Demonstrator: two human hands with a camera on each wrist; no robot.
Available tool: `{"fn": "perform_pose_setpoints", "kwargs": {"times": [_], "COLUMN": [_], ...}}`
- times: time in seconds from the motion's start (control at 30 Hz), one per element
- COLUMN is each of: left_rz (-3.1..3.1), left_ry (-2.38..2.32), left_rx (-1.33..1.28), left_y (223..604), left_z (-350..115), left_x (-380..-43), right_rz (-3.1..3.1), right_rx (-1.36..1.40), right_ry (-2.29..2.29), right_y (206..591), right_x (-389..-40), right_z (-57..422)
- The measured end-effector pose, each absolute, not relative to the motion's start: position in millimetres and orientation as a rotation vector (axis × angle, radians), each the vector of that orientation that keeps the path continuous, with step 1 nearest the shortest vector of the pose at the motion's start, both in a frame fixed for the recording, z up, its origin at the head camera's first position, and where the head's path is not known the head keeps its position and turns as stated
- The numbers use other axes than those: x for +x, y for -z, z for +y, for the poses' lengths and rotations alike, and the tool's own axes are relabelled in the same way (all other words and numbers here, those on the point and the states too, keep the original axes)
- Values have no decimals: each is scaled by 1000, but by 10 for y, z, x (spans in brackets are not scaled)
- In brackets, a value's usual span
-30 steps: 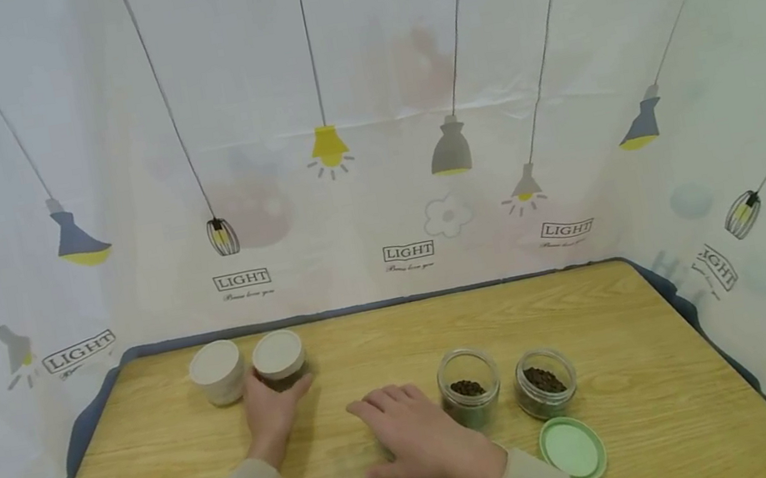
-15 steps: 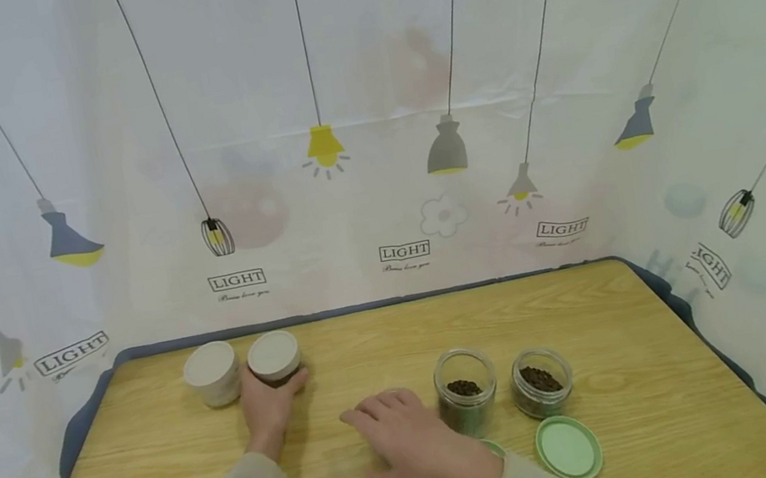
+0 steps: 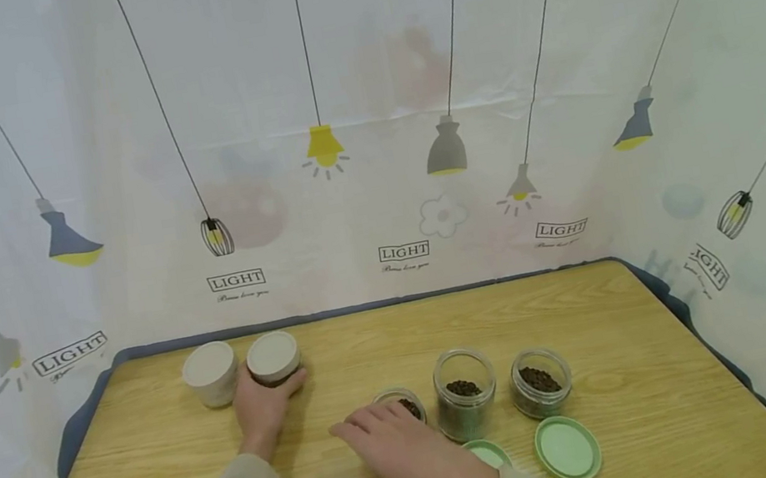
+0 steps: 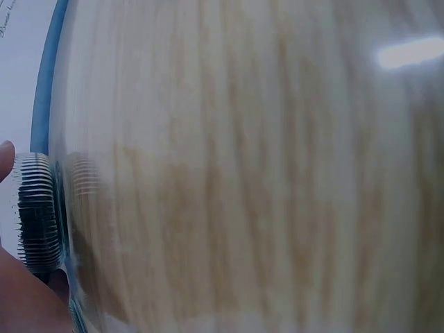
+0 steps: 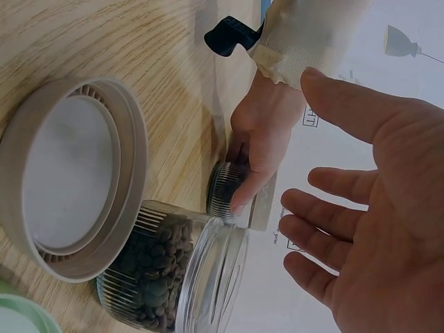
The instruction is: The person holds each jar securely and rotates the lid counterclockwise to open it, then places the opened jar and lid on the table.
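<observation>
At the back left of the table, my left hand (image 3: 261, 407) grips a ribbed glass jar (image 4: 38, 215) topped with a pale lid (image 3: 273, 355), its fingers and thumb around the sides. The jar looks dark inside. My right hand (image 3: 412, 458) is held in the air, palm down with fingers spread, and holds nothing. Below it, partly covered in the head view, stand an uncovered glass jar of coffee beans (image 5: 149, 270) and an upturned beige lid (image 5: 76, 166) nearer the front edge.
Left of the gripped jar stands a similar pale-lidded jar (image 3: 212, 373). Two uncovered jars holding dark beans, one taller (image 3: 468, 407) and one shorter (image 3: 542, 386), are on the right. Green lids (image 3: 569, 449) lie before them. A printed cloth wall (image 3: 314, 284) borders the table.
My right hand has shifted slightly left and toward me, uncovering the rim of the bean jar behind it. The left hand keeps its grip on the lidded jar; the head view moved slightly.
</observation>
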State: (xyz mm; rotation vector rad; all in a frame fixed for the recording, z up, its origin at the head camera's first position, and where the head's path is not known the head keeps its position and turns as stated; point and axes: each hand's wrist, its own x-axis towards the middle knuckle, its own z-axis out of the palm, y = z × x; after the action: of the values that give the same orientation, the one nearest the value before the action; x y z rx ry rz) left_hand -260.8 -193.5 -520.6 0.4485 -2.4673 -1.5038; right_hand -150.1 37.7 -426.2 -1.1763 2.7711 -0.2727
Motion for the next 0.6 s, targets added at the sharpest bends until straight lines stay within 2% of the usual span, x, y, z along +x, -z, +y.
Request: {"fn": "perform_pose_setpoints", "kwargs": {"times": [0.27,0.6], "left_rz": [-2480,-2605], "left_ry": [1565,1551], "left_rx": [372,69], "left_y": [5147,4975], "left_z": [-1998,-2027], "left_x": [-2566,-2368], "right_rz": [2769,2793], "right_rx": [-1180,-1170], "right_ry": [277,289], "right_y": [4223,4163], "right_x": [-1473,-1478], "right_z": [344,335]}}
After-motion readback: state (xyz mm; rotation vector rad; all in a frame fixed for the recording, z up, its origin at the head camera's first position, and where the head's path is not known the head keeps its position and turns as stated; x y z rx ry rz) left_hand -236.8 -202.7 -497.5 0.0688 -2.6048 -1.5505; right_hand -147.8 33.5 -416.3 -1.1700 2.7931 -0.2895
